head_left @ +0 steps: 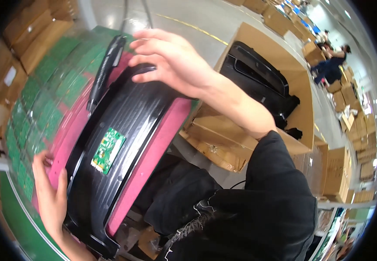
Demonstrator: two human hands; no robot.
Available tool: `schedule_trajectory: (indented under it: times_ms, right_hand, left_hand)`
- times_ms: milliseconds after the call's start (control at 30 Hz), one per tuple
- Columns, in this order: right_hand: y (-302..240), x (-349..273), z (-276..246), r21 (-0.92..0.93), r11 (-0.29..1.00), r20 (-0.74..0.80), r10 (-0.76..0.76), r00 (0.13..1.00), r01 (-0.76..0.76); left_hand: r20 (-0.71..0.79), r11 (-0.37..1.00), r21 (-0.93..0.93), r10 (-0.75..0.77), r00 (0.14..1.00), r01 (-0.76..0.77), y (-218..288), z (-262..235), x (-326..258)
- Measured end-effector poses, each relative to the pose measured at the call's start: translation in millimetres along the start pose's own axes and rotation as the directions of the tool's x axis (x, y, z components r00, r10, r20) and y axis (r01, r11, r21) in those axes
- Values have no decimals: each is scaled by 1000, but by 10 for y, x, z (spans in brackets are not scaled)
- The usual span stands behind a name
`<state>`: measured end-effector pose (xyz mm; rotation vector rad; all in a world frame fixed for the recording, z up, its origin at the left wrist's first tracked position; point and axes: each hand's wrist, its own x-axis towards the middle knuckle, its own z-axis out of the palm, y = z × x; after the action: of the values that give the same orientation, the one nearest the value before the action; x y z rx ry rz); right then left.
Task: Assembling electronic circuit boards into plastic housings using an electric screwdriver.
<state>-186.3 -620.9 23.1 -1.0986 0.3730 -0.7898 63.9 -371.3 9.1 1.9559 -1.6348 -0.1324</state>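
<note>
Your green worktable (25,224) runs along the left, and off to your right sits an open cardboard box (223,124) with black plastic parts (258,71) stacked in it. At the table's left, clear plastic trays (40,95) hold rows of green boards. In front of you, a pink mat (147,163) shows along both long sides of the black housing (125,108), which lies on it at a slant, its far end up and to the right. Your right hand (169,61) is spread wide over that far end, fingers bent and nothing visible in them; you cannot tell from here whether the fingertips touch the plastic. Your left hand (51,189) is at the near left side, thumb well parted from the fingers around the mat's edge; whether it presses there cannot be told. A black handheld tool (106,71) lies slanted beside the housing's upper left edge. Smallest, a single green circuit board (109,151) rests on the housing, near its middle, components showing.
</note>
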Motion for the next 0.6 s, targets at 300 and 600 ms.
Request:
schedule_trajectory:
  times_ms: [300,600]
  right_hand:
    - [-376,-722,-2640,-960,159,-280,-526,803,-231]
    - [77,-1670,-4001,-441,-334,-851,-139,506,-833]
  left_hand:
    - [304,915,402,-95,948,-37,-934,-92,-501]
    - [-153,982,175,-48,987,75,47,-461,-678]
